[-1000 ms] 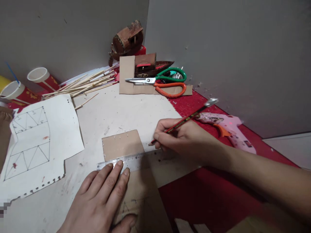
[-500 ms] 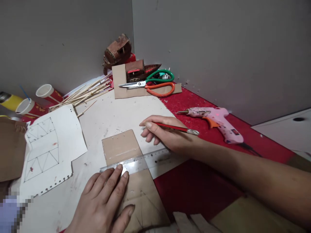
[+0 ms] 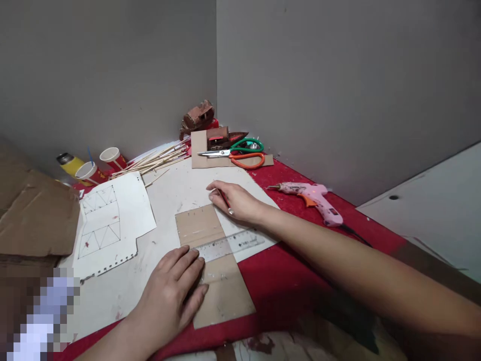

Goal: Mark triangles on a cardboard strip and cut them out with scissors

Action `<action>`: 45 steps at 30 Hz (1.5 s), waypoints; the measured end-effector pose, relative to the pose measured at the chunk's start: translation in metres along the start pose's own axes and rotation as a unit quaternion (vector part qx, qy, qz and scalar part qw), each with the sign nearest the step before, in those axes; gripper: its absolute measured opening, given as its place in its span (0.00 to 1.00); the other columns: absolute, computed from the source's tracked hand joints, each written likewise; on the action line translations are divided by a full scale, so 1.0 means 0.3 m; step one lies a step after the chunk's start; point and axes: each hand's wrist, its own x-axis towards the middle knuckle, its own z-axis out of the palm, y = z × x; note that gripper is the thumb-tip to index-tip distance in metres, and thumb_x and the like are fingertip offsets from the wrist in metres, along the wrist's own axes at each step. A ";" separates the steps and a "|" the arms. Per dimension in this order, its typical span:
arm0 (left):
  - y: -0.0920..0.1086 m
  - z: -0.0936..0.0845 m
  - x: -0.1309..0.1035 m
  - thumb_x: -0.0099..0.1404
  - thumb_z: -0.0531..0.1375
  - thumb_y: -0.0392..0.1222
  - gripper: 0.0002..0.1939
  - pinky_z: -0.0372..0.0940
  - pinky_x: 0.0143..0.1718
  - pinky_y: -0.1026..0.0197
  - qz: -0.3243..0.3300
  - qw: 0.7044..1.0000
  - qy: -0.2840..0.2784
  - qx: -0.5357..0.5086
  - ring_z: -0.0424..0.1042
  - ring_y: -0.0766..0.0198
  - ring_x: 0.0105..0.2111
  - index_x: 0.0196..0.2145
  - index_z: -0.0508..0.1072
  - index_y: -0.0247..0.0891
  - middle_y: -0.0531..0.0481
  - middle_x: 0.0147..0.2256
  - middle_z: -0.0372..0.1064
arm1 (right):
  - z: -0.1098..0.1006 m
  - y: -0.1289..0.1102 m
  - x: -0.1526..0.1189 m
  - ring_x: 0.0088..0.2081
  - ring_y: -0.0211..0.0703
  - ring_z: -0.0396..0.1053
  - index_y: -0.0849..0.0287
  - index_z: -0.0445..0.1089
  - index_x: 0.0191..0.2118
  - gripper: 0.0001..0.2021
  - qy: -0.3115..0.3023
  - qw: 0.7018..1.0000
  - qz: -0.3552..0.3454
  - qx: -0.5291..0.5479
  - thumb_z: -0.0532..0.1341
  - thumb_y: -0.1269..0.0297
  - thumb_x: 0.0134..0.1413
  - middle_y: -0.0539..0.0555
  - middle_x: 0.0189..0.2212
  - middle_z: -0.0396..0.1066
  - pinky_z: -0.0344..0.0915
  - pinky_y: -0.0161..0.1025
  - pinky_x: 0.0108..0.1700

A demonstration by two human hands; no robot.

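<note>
My left hand [image 3: 171,283] lies with its fingers stretched out over a clear plastic ruler [image 3: 216,249] and the brown cardboard piece [image 3: 201,223] below it. The ruler crosses the cardboard at a slant, and its right end reaches past the cardboard edge. Beyond the ruler, my right hand [image 3: 238,200] is closed around a thin red pencil [image 3: 224,198]. Part of the pencil is hidden by the fingers. To the left is a torn-edged paper [image 3: 130,220] with triangle-lattice drawings on it.
A pink glue gun [image 3: 311,195] lies on the red cloth at the right. Scissors [image 3: 221,153] with green and orange handles rest on cardboard at the back. Behind the paper are wooden sticks [image 3: 158,158] and paper cups [image 3: 111,156]. A cardboard box [image 3: 37,215] stands left.
My view has shifted, so the table things look smaller and farther right. The pencil in my right hand has swung to a steeper angle. My left hand stays on the ruler.
</note>
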 end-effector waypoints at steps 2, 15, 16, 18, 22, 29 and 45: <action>-0.007 0.008 -0.006 0.69 0.58 0.38 0.17 0.71 0.51 0.45 -0.007 1.000 0.012 -0.019 0.72 0.48 0.52 0.55 0.71 0.34 0.36 0.51 0.74 | 0.022 0.012 0.015 0.26 0.41 0.63 0.61 0.70 0.45 0.11 0.006 1.000 -0.012 -0.004 0.56 0.72 0.58 0.46 0.20 0.67 0.59 0.36 0.34; -0.013 -0.009 0.003 0.67 0.62 0.44 0.20 0.67 0.44 0.48 -0.135 0.986 -0.031 -0.096 0.69 0.49 0.44 0.54 0.70 0.36 0.39 0.46 0.69 | -0.010 0.042 -0.017 0.30 0.41 0.64 0.58 0.71 0.40 0.07 -0.027 0.995 -0.002 0.092 0.63 0.69 0.54 0.48 0.26 0.68 0.60 0.38 0.36; -0.010 -0.014 0.005 0.66 0.62 0.45 0.20 0.67 0.43 0.48 -0.150 0.983 -0.041 -0.096 0.69 0.49 0.44 0.53 0.70 0.36 0.40 0.45 0.69 | -0.008 0.038 -0.017 0.30 0.41 0.63 0.58 0.71 0.39 0.07 -0.026 0.994 0.007 0.104 0.64 0.71 0.53 0.48 0.26 0.68 0.60 0.38 0.36; -0.003 -0.022 0.008 0.65 0.63 0.45 0.21 0.67 0.42 0.49 -0.166 0.979 -0.056 -0.104 0.69 0.50 0.43 0.53 0.69 0.37 0.41 0.44 0.68 | -0.006 0.026 -0.019 0.28 0.40 0.62 0.58 0.71 0.38 0.08 -0.029 0.990 0.027 0.134 0.65 0.73 0.50 0.47 0.25 0.67 0.60 0.37 0.33; 0.009 -0.027 0.004 0.64 0.63 0.42 0.22 0.67 0.44 0.51 -0.165 0.976 -0.056 -0.130 0.68 0.51 0.45 0.55 0.66 0.40 0.42 0.48 0.65 | -0.008 0.004 -0.035 0.22 0.36 0.63 0.58 0.69 0.40 0.10 -0.059 0.967 0.074 0.236 0.65 0.69 0.51 0.45 0.25 0.66 0.61 0.34 0.25; 0.006 -0.014 -0.010 0.64 0.64 0.38 0.25 0.67 0.42 0.56 -0.176 0.970 -0.011 -0.169 0.68 0.58 0.41 0.56 0.62 0.43 0.46 0.47 0.64 | 0.005 -0.006 -0.027 0.18 0.35 0.64 0.62 0.72 0.40 0.15 -0.082 0.911 0.139 0.379 0.67 0.68 0.43 0.45 0.21 0.66 0.63 0.33 0.22; -0.021 -0.074 -0.035 0.64 0.64 0.51 0.19 0.69 0.34 0.64 -0.363 0.810 0.036 -0.459 0.74 0.60 0.36 0.52 0.74 0.49 0.50 0.37 0.74 | -0.099 0.077 0.032 0.28 0.36 0.64 0.55 0.76 0.38 0.12 0.146 0.884 0.123 0.427 0.70 0.66 0.43 0.47 0.28 0.70 0.61 0.32 0.25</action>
